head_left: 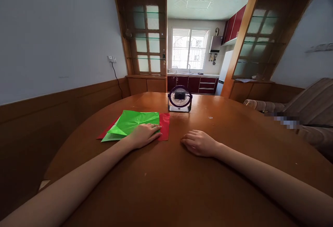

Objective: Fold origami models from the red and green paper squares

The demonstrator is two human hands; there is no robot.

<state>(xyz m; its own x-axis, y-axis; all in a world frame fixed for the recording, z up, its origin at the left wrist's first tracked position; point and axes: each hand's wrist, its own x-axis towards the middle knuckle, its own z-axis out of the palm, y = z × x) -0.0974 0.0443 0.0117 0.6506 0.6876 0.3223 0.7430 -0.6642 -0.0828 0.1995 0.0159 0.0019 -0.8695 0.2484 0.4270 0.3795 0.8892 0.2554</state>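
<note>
My left hand (145, 135) lies flat on a creased sheet of green paper (132, 121), its fingers stretched toward the paper's right edge. Beneath the green sheet is red paper (164, 126), showing at the right and at the far left. A paler green corner sticks out at the lower left of the pile. To the right, apart from the papers, my right hand (199, 143) rests on the table with its fingers loosely curled in. Nothing shows in it. A small dark desk fan (179, 97) stands upright beyond both hands.
The brown wooden table (166, 189) has a rounded edge. A tiny pale scrap (210, 117) lies right of the fan. At the right stands a striped sofa (309, 105). A black cord (117, 78) hangs from a wall socket at the left.
</note>
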